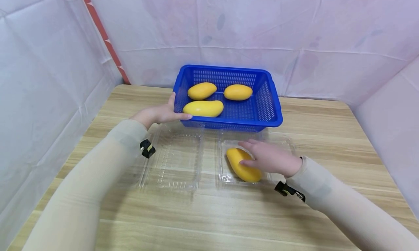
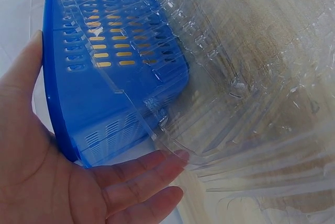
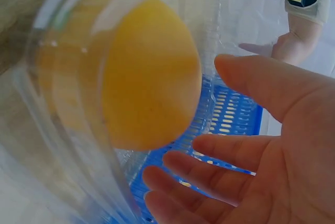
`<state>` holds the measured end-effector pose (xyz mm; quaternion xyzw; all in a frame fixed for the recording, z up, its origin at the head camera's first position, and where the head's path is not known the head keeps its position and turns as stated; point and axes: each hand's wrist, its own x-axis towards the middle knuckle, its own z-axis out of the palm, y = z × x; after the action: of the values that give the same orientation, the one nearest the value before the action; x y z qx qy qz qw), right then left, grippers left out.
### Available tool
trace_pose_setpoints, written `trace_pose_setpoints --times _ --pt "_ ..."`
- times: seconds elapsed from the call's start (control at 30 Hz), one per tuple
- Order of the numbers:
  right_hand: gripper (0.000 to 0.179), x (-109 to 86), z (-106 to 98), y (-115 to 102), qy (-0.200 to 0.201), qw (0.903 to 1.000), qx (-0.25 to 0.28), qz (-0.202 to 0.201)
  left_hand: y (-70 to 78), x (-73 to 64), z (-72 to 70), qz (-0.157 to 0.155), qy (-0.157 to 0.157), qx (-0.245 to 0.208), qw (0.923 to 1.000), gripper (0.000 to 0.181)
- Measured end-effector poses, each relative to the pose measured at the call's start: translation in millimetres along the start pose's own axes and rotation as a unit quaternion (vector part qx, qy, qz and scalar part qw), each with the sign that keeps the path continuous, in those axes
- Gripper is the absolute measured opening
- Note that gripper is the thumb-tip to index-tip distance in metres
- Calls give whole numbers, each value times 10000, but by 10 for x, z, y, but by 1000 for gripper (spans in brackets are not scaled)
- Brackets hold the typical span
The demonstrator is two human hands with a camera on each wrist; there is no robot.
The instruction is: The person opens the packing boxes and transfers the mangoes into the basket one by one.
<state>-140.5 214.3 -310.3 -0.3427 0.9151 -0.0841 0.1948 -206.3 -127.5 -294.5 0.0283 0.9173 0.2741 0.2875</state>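
Observation:
My left hand (image 1: 162,113) is at the near left corner of a blue basket (image 1: 276,109), thumb and fingers spread along its rim. In the left wrist view the fingers look extended, with the basket corner between them and the thumb. My right hand (image 1: 266,156) hovers at a yellow-orange mango (image 1: 240,165), which lies in a clear plastic box (image 1: 224,178). In the right wrist view the fingers (image 3: 209,171) are loosely extended, with a small gap beside the mango. Another clear plastic box (image 1: 178,185) sits to the left, in front of my left hand.
Inside the basket lie three more mangoes: one at the back left (image 1: 202,91), one at the back right (image 1: 238,92) and a paler one at the front left (image 1: 203,108). A wooden table (image 1: 209,222) carries everything. Pale cloth walls (image 1: 242,25) stand behind and at both sides.

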Motion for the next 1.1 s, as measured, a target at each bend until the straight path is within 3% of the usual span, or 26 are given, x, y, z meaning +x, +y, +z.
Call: trace_pose_setpoints --times 0.77,1.1 --pt "78 89 139 -63 -358 9986 -10 380 8 5 -7 62 6 -97 9999 122" --pt "87 100 196 -74 -270 9991 -23 322 1 6 -11 90 24 -81 9999 123"
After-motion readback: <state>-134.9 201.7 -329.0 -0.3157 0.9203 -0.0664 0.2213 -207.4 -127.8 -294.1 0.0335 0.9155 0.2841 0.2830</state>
